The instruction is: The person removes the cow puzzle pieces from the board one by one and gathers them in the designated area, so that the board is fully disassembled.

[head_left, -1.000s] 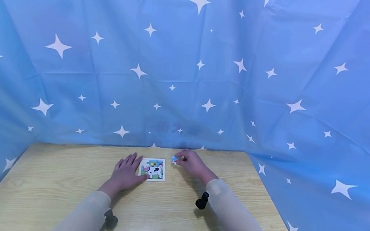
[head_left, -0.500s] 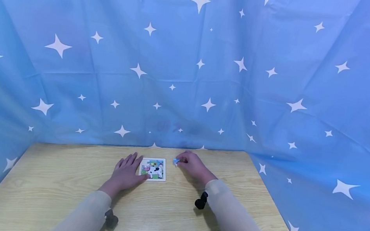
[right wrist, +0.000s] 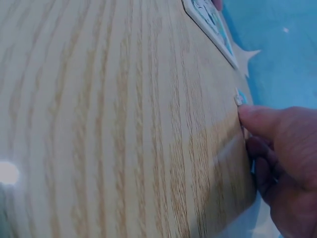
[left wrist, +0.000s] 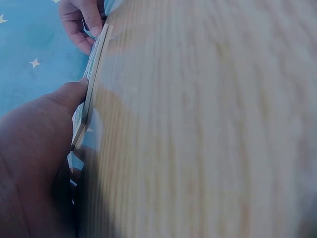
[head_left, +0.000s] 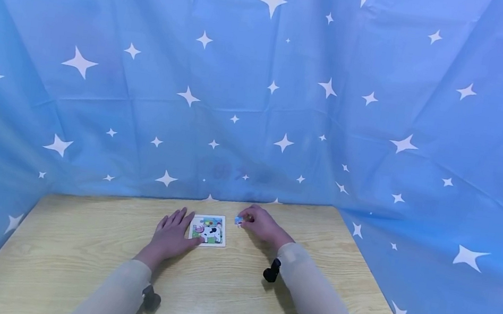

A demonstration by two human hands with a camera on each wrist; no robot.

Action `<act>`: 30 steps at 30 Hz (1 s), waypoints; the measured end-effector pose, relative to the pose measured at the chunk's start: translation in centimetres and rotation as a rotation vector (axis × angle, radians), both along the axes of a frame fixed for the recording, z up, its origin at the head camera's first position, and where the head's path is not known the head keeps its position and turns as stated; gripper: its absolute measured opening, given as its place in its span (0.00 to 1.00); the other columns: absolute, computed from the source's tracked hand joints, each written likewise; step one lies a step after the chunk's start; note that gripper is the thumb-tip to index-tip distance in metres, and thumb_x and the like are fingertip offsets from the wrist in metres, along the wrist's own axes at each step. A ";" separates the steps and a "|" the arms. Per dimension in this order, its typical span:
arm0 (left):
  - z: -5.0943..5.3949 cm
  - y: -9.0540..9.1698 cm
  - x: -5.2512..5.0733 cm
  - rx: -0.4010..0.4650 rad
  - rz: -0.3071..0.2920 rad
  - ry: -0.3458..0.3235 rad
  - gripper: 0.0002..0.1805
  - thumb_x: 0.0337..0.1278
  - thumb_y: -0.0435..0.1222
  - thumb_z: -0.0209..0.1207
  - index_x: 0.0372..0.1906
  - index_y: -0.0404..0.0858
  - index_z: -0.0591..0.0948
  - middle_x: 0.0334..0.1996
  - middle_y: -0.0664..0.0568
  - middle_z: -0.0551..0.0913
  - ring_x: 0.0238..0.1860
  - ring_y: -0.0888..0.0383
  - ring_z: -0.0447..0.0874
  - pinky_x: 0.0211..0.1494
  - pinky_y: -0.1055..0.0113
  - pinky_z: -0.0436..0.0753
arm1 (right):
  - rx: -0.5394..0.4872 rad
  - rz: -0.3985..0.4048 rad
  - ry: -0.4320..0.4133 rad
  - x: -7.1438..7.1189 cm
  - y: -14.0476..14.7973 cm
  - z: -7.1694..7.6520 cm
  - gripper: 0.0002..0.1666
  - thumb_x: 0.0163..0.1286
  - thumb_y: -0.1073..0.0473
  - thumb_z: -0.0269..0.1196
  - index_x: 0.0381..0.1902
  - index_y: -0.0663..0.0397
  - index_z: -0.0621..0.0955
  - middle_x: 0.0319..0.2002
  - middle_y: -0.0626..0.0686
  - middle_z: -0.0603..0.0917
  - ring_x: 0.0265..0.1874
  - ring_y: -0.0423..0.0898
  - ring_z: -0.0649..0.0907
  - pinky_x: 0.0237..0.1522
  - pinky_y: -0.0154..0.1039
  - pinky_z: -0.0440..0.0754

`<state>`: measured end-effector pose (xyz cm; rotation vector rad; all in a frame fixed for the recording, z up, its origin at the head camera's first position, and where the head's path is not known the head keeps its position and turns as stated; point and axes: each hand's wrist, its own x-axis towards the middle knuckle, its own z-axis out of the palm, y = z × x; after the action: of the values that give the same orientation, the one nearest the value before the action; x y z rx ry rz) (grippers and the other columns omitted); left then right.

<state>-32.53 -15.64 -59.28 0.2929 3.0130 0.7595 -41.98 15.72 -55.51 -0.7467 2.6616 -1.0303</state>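
Note:
A small jigsaw puzzle with a cow picture lies in a white-edged tray (head_left: 224,234) near the far side of the table. My left hand (head_left: 171,237) rests at the tray's left side, fingers spread, with the thumb over its near edge. Just right of the tray, my right hand (head_left: 266,227) pinches a blue and white puzzle piece (head_left: 238,221) between thumb and fingers, low at the tabletop. In the right wrist view the thumb covers part of that piece (right wrist: 240,97). The left wrist view shows the tray edge-on beside the left thumb (left wrist: 74,94).
The wood-grain table (head_left: 223,287) ends close behind the tray, where a blue curtain (head_left: 256,125) with white stars hangs. A bright light reflection lies on the tabletop near me.
The right hand has shifted slightly right with the puzzle piece and turned it a little. The left hand and the tray have stayed put.

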 end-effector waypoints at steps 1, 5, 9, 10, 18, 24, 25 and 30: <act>0.0 0.0 0.0 0.003 -0.001 0.002 0.55 0.72 0.67 0.61 0.89 0.37 0.60 0.89 0.33 0.52 0.88 0.32 0.45 0.86 0.30 0.44 | -0.002 -0.003 -0.003 0.0 0.0 0.0 0.12 0.81 0.66 0.68 0.58 0.54 0.89 0.51 0.50 0.81 0.51 0.47 0.82 0.57 0.48 0.85; 0.3 0.0 0.1 0.002 -0.006 -0.003 0.56 0.72 0.68 0.60 0.89 0.37 0.59 0.89 0.34 0.51 0.89 0.32 0.44 0.86 0.30 0.43 | -0.011 -0.009 -0.013 0.0 0.1 0.0 0.14 0.80 0.66 0.68 0.60 0.55 0.89 0.52 0.51 0.82 0.52 0.48 0.83 0.59 0.49 0.85; 0.2 0.0 0.1 0.003 -0.011 0.000 0.57 0.71 0.71 0.58 0.90 0.38 0.59 0.89 0.34 0.50 0.89 0.33 0.44 0.87 0.30 0.43 | -0.027 -0.006 -0.012 -0.1 0.3 -0.2 0.15 0.80 0.66 0.69 0.61 0.56 0.88 0.53 0.51 0.83 0.53 0.49 0.83 0.60 0.50 0.85; 0.3 -0.1 0.2 0.008 -0.012 0.003 0.58 0.70 0.71 0.58 0.89 0.38 0.59 0.89 0.33 0.51 0.89 0.32 0.44 0.86 0.30 0.43 | -0.029 -0.005 -0.009 -0.1 0.4 -0.3 0.15 0.80 0.65 0.69 0.61 0.56 0.88 0.53 0.51 0.83 0.53 0.49 0.83 0.60 0.50 0.85; -0.3 -0.3 -0.2 0.004 -0.009 0.013 0.57 0.71 0.70 0.59 0.90 0.39 0.59 0.89 0.35 0.51 0.89 0.33 0.45 0.86 0.30 0.44 | -0.036 -0.001 0.015 -0.2 0.4 -0.7 0.13 0.81 0.63 0.69 0.60 0.56 0.89 0.50 0.51 0.83 0.50 0.47 0.83 0.57 0.48 0.85; -0.1 -0.2 -0.1 0.016 -0.012 -0.005 0.57 0.71 0.70 0.59 0.89 0.38 0.59 0.89 0.34 0.51 0.89 0.33 0.44 0.86 0.30 0.42 | -0.046 -0.043 -0.005 -0.1 0.3 -0.3 0.15 0.79 0.63 0.71 0.60 0.56 0.88 0.51 0.51 0.85 0.51 0.48 0.84 0.57 0.49 0.86; 0.1 -0.2 0.1 0.020 -0.016 -0.003 0.58 0.70 0.71 0.58 0.89 0.38 0.59 0.89 0.34 0.51 0.89 0.32 0.44 0.86 0.30 0.43 | -0.048 -0.052 -0.005 -0.1 0.2 -0.2 0.15 0.78 0.63 0.72 0.60 0.57 0.88 0.51 0.51 0.85 0.50 0.48 0.84 0.57 0.49 0.86; 0.6 0.0 0.5 0.017 -0.012 -0.012 0.58 0.71 0.71 0.58 0.89 0.37 0.59 0.89 0.33 0.51 0.89 0.33 0.43 0.87 0.30 0.41 | -0.066 -0.039 0.008 0.0 -0.8 0.9 0.17 0.79 0.63 0.71 0.62 0.61 0.87 0.52 0.54 0.87 0.49 0.48 0.84 0.54 0.47 0.86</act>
<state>-32.07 -15.60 -58.70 0.3049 2.9920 0.7829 -41.93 14.93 -54.57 -0.7159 2.6705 -1.1326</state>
